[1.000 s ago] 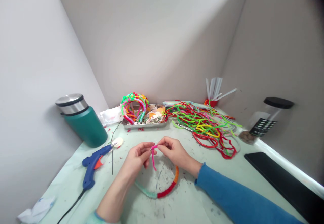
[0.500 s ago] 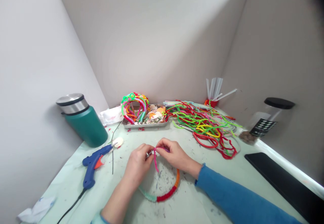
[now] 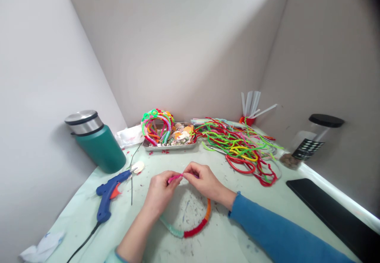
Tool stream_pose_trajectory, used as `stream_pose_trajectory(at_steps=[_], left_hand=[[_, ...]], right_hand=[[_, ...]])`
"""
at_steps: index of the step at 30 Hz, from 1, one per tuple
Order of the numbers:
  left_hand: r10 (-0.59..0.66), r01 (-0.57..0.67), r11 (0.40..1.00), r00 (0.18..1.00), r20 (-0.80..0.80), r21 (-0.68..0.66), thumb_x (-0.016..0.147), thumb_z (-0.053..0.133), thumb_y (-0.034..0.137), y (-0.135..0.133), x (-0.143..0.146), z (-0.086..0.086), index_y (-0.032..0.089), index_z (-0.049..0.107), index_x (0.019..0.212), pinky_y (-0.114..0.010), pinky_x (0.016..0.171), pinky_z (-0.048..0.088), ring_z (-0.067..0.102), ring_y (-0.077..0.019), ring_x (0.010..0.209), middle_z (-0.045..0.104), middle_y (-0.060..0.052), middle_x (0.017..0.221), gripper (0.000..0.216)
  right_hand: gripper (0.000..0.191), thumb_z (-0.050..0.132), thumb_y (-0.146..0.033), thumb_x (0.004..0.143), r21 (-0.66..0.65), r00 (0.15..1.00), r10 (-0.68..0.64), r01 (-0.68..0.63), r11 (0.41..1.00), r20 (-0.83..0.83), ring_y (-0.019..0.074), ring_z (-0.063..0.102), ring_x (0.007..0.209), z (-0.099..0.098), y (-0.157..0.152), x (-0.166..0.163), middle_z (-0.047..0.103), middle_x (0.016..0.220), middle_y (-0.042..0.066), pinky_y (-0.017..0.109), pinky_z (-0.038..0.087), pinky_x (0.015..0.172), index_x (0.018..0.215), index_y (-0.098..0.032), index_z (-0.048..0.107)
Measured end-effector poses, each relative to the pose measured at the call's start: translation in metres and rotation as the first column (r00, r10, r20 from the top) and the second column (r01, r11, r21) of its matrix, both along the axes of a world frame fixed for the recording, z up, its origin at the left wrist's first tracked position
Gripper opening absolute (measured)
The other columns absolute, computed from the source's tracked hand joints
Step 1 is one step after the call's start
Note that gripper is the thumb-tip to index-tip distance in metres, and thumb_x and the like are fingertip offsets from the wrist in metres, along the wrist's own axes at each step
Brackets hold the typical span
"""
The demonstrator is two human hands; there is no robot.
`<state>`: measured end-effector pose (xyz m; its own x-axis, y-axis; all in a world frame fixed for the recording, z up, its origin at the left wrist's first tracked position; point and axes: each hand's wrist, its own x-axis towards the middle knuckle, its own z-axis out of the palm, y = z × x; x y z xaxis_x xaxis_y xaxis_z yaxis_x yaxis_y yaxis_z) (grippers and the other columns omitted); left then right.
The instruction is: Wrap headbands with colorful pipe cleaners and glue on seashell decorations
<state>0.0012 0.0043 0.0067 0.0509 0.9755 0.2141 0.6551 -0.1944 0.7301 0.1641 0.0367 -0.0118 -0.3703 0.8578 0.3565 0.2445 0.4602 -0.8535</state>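
A ring-shaped band (image 3: 196,229) wrapped in mint, red and orange fuzzy sections lies between my hands, its far side partly covered by them. My left hand (image 3: 159,189) is closed, pinching a pink pipe cleaner (image 3: 174,178) at the far side of the band. Close against it, my right hand (image 3: 204,180) is closed on the band, with a bit of purple showing between its fingers. The fingertips nearly meet where the pink strand passes between them. The exact wrap under the fingers is hidden.
Left stand a blue glue gun (image 3: 108,195) and a green bottle (image 3: 99,146). Behind are a metal tray (image 3: 170,148) with finished bands and small pieces, a pipe cleaner pile (image 3: 231,140), and red-handled scissors (image 3: 240,171). A jar (image 3: 308,144) and black slab (image 3: 326,211) are right.
The pink end that hung down inside the band is now drawn leftward into my left hand's pinch. My right hand has stayed in nearly the same place.
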Motion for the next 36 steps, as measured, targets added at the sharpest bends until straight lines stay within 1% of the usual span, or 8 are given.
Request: stream_pose_trajectory(at_steps=[6,12,18,21,24,28,33,36], left_hand=[[0.056,0.020,0.963,0.961,0.271,-0.268,0.071,0.058,0.041,0.001,0.000,0.003,0.015,0.064,0.062,-0.021,0.041,0.028,0.037,-0.0091,0.039,0.044,0.005,0.040,0.028],[0.089,0.119,0.898,0.893,0.441,-0.423,0.071,0.059,0.047,0.001,-0.005,0.004,0.012,0.060,0.057,-0.019,0.038,0.024,0.034,-0.0064,0.034,0.042,0.005,0.035,0.038],[0.138,0.250,0.842,0.756,0.639,-0.477,0.066,0.064,0.043,0.000,-0.006,0.005,0.012,0.058,0.058,-0.019,0.035,0.023,0.037,-0.0048,0.032,0.053,0.002,0.046,0.033],[0.122,0.195,0.864,0.814,0.569,-0.464,0.070,0.059,0.048,0.001,-0.004,0.003,0.012,0.058,0.057,-0.019,0.036,0.026,0.036,-0.0059,0.030,0.047,0.004,0.038,0.038],[0.141,0.027,0.922,0.906,0.399,-0.386,0.075,0.052,0.052,0.003,-0.004,0.001,0.013,0.060,0.061,-0.020,0.041,0.033,0.044,-0.0092,0.036,0.050,0.002,0.039,0.042],[0.149,-0.129,0.984,0.974,0.169,-0.126,0.077,0.051,0.045,0.004,-0.006,-0.001,0.016,0.064,0.069,-0.022,0.051,0.042,0.059,-0.0150,0.056,0.065,-0.002,0.061,0.032],[0.042,-0.023,0.974,0.996,-0.082,0.225,0.079,0.052,0.025,0.001,-0.003,-0.004,0.020,0.065,0.084,-0.024,0.064,0.047,0.062,-0.0157,0.073,0.068,-0.003,0.085,0.015],[-0.007,0.075,0.944,0.978,-0.208,0.321,0.081,0.051,0.018,0.000,-0.003,-0.007,0.021,0.064,0.094,-0.027,0.073,0.047,0.061,-0.0167,0.083,0.067,-0.004,0.093,0.019]], right_hand=[[0.014,0.053,-0.025,0.081,0.015,0.999,0.039,-0.039,0.999,0.017,0.0089,0.044,0.056,0.003,-0.002,0.001,0.054,0.061,-0.003,0.020,0.033,0.053,0.074,-0.016,0.061],[0.012,0.053,-0.023,0.081,0.024,0.995,0.097,-0.097,0.995,0.015,0.0085,0.042,0.054,0.005,-0.004,0.002,0.052,0.059,-0.004,0.020,0.032,0.052,0.073,-0.016,0.060],[0.012,0.053,-0.024,0.081,0.030,0.990,0.144,-0.143,0.989,-0.013,0.0085,0.042,0.055,0.008,-0.007,0.003,0.053,0.061,-0.003,0.020,0.032,0.052,0.074,-0.016,0.060],[0.012,0.054,-0.024,0.081,0.010,0.994,0.104,-0.104,0.995,-0.018,0.0082,0.041,0.055,0.006,-0.006,0.002,0.052,0.060,-0.004,0.020,0.032,0.052,0.074,-0.016,0.059],[0.012,0.054,-0.025,0.080,-0.026,0.999,0.028,-0.029,0.999,-0.031,0.0087,0.043,0.057,0.000,-0.001,0.000,0.054,0.063,-0.003,0.020,0.034,0.054,0.073,-0.016,0.058],[0.011,0.054,-0.024,0.078,-0.085,0.997,-0.055,0.050,0.995,-0.054,0.0099,0.046,0.060,-0.008,0.007,-0.001,0.055,0.064,-0.002,0.020,0.036,0.055,0.072,-0.016,0.057],[0.010,0.054,-0.024,0.078,-0.085,0.996,-0.072,0.067,0.994,-0.058,0.0099,0.046,0.059,-0.011,0.010,-0.001,0.054,0.063,-0.003,0.021,0.036,0.055,0.071,-0.016,0.057],[0.011,0.054,-0.024,0.078,-0.078,0.995,-0.083,0.079,0.994,-0.059,0.0101,0.047,0.060,-0.011,0.009,-0.001,0.054,0.063,-0.003,0.021,0.037,0.056,0.071,-0.016,0.057]])
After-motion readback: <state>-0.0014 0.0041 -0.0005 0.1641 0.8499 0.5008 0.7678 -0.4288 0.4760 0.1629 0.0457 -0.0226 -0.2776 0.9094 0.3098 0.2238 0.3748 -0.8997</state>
